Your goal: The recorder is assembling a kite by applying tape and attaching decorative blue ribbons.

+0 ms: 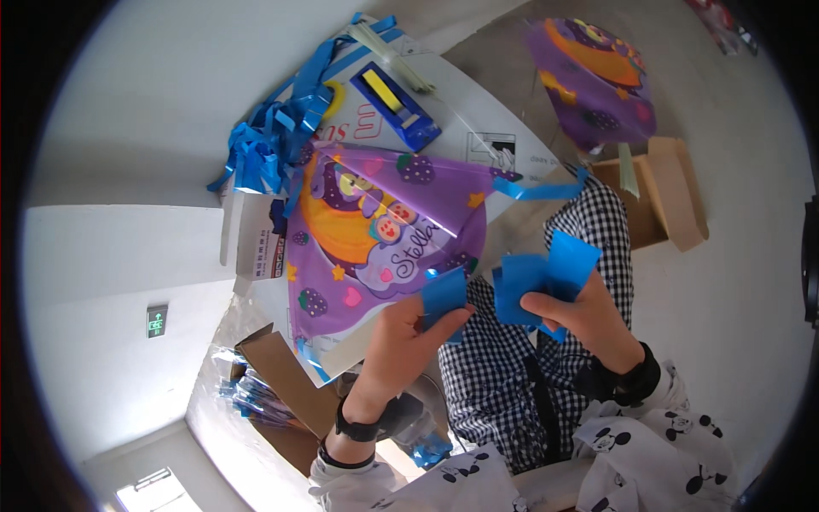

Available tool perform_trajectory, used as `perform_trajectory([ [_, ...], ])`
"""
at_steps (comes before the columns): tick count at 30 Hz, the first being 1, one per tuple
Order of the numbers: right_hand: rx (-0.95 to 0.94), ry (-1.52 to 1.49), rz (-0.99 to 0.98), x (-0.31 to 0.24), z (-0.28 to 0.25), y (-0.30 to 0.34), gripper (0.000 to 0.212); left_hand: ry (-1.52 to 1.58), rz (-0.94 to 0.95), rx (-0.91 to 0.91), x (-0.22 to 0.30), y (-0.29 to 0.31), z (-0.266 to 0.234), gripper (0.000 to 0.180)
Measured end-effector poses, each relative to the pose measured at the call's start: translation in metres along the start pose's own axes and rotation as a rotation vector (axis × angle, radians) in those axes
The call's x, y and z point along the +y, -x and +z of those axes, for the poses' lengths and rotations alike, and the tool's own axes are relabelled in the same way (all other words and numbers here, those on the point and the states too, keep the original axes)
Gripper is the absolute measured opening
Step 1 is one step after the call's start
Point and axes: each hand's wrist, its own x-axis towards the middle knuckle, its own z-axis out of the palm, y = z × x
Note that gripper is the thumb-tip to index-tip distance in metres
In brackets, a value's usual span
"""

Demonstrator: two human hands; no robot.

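Note:
My left hand [403,340] is closed on a short piece of blue plastic strip [444,299], thumb on top. In my right hand [597,322] is a folded bunch of blue plastic strip [529,282], pinched under the thumb. A small gap separates the two pieces. Just beyond my left hand lies a purple kite sail [320,299] printed with an orange moon, strawberries and stars. A blue tail [542,191] extends from its right corner, and another blue strip [312,360] shows at its near corner.
The sail lies on a white board [503,111] bearing a blue tape dispenser [395,107], pale thin rods [392,56] and a heap of blue strips [264,145]. A second purple kite [597,85] is at the far right, near an open cardboard box [678,192]. Another carton [286,384] stands lower left.

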Motion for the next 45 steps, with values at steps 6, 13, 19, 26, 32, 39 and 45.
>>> perform_trajectory([
  [6, 0.048, -0.104, 0.097, 0.010, -0.001, -0.007, 0.018, -0.243, 0.053, -0.016, 0.017, -0.036, -0.064, 0.025],
  [13, 0.092, -0.157, 0.117, 0.026, -0.012, -0.010, 0.017, -0.361, -0.044, 0.409, 0.113, -0.191, -0.263, 0.018],
  [19, 0.265, -0.215, 0.188, 0.040, -0.031, -0.011, 0.018, 0.727, 0.392, 0.636, 0.085, -0.282, -0.347, 0.036],
  [26, 0.265, -0.170, 0.194, 0.043, -0.034, -0.022, 0.019, -0.847, 0.291, 0.398, -0.029, -0.249, -0.247, 0.042],
  [32, 0.100, 0.082, 0.036, 0.041, 0.005, -0.022, 0.023, -0.021, 0.100, -0.244, -0.066, -0.060, -0.034, 0.030],
  [39, -0.375, 0.449, -0.261, 0.051, 0.032, 0.026, 0.023, 0.940, 0.102, 0.173, -0.088, 0.040, 0.062, 0.024],
  [45, -0.306, 0.567, -0.304, 0.075, 0.021, 0.061, 0.024, 1.032, 0.220, 0.363, -0.106, 0.062, 0.073, 0.012],
])
